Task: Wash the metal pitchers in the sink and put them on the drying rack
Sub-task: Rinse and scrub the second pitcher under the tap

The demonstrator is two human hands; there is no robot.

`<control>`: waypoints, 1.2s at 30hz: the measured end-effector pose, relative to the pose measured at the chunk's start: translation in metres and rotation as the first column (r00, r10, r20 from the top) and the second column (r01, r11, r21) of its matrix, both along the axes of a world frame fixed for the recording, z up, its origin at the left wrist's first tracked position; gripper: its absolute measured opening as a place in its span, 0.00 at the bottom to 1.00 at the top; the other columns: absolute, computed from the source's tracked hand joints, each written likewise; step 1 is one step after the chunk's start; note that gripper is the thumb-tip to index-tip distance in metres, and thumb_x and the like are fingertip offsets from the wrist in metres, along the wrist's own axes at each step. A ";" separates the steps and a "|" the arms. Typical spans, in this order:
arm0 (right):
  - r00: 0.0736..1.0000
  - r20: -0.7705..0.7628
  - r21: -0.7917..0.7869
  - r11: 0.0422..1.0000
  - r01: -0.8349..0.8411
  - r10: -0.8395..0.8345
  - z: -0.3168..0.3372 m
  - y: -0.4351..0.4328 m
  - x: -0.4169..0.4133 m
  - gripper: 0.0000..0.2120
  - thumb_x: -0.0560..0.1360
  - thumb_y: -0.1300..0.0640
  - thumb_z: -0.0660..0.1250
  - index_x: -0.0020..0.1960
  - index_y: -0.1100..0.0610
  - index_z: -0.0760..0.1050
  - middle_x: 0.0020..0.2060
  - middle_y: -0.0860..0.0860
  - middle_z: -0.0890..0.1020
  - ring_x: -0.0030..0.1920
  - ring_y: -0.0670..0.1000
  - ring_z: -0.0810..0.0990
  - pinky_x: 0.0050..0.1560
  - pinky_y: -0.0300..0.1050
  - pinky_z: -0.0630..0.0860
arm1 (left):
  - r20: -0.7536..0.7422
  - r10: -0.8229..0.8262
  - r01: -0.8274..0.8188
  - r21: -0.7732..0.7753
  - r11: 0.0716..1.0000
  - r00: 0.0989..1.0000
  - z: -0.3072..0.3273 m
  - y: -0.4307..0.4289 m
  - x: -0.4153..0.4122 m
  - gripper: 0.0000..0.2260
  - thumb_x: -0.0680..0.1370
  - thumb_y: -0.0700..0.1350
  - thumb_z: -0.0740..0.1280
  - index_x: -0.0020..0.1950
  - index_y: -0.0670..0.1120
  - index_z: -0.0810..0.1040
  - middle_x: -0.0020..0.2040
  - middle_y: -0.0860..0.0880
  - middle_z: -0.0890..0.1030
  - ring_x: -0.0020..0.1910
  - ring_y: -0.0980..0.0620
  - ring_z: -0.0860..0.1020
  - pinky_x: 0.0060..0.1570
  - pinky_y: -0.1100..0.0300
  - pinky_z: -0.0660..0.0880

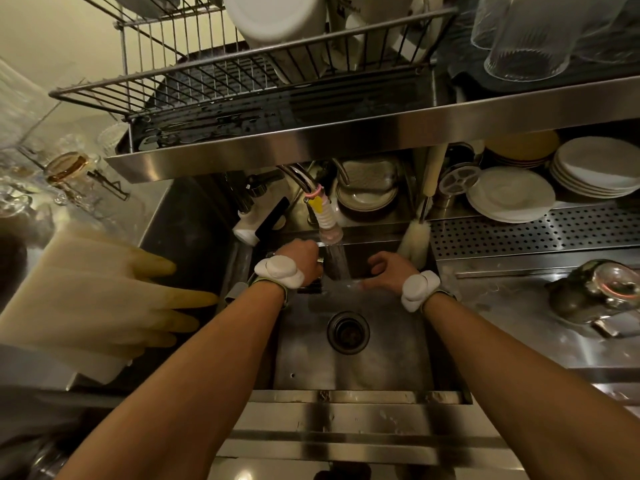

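The drying rack (242,81) fills the view at 12 o'clock, its wire basket holding white dishes at the far end and bare toward 10 o'clock. Below it the sink (349,368) opens in the centre, water running from the tap (327,220) into its far end. On the bench (519,306) at 3 o'clock one metal pitcher (588,296) lies on its side, handle toward the person. At the stream, the left hand (301,259) has its fingers clenched over a small metal object, too hidden to name; it may be another pitcher. The right hand (388,268) sits at 1 o'clock of the drain (348,332), fingers loosely curled and grasping nothing I can see. A pitcher like this is probably stiff, light and slick when wet, so the handle looks the surest hold.
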State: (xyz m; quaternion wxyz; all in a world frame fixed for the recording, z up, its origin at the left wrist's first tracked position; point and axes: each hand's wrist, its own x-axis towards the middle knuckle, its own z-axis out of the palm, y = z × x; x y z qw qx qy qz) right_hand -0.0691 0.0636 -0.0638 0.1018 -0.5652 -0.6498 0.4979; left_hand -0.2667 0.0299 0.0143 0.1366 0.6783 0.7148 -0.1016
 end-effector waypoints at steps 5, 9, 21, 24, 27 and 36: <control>1.000 -0.002 0.001 1.000 -0.008 0.008 0.000 0.001 -0.001 0.35 0.61 0.50 0.79 0.64 0.57 0.71 0.56 0.55 0.79 0.54 0.53 0.78 0.48 0.41 0.73 | -0.053 -0.047 0.049 0.035 0.998 0.997 0.005 -0.001 0.000 0.09 0.74 0.49 0.66 0.45 0.45 0.73 0.47 0.40 0.80 0.40 0.42 0.78 0.32 0.58 0.66; 1.000 0.004 0.007 1.000 -0.005 0.005 -0.001 0.000 -0.002 0.34 0.62 0.50 0.79 0.63 0.57 0.71 0.56 0.55 0.79 0.53 0.52 0.78 0.47 0.40 0.72 | -0.069 -0.040 0.042 0.025 0.999 0.997 0.005 -0.001 0.000 0.09 0.74 0.49 0.66 0.46 0.44 0.73 0.49 0.40 0.80 0.44 0.40 0.79 0.36 0.55 0.68; 0.982 -0.189 -0.024 0.999 0.023 -0.027 -0.005 -0.015 -0.016 0.59 0.54 0.56 0.83 0.76 0.53 0.50 0.69 0.53 0.69 0.69 0.55 0.68 0.66 0.49 0.68 | 0.641 0.405 -0.310 -0.263 0.914 0.652 -0.014 -0.016 -0.001 0.11 0.81 0.40 0.58 0.52 0.36 0.77 0.52 0.40 0.78 0.53 0.43 0.76 0.47 0.58 0.70; 0.961 -0.255 0.022 0.993 0.117 -0.108 -0.003 -0.013 -0.036 0.54 0.53 0.53 0.83 0.71 0.51 0.58 0.64 0.50 0.73 0.64 0.52 0.72 0.60 0.43 0.69 | 0.745 0.411 -0.288 -0.299 0.910 0.525 -0.020 -0.019 -0.008 0.08 0.81 0.38 0.57 0.48 0.39 0.75 0.49 0.40 0.76 0.48 0.48 0.73 0.43 0.61 0.68; 0.975 -0.210 0.060 0.995 0.081 -0.067 -0.006 -0.011 -0.043 0.49 0.52 0.52 0.82 0.68 0.51 0.62 0.62 0.50 0.75 0.61 0.52 0.74 0.57 0.41 0.70 | 0.720 0.440 -0.345 -0.288 0.893 0.537 -0.028 -0.017 -0.021 0.12 0.81 0.42 0.59 0.52 0.36 0.78 0.52 0.38 0.80 0.50 0.48 0.76 0.49 0.58 0.71; 0.985 -0.168 0.084 0.995 0.049 -0.034 -0.010 -0.011 -0.047 0.47 0.52 0.52 0.82 0.65 0.50 0.63 0.59 0.48 0.76 0.59 0.52 0.75 0.54 0.42 0.72 | 0.503 0.488 -0.502 -0.119 0.857 0.714 -0.046 -0.010 -0.043 0.15 0.79 0.52 0.59 0.56 0.45 0.79 0.58 0.43 0.80 0.58 0.42 0.77 0.57 0.53 0.72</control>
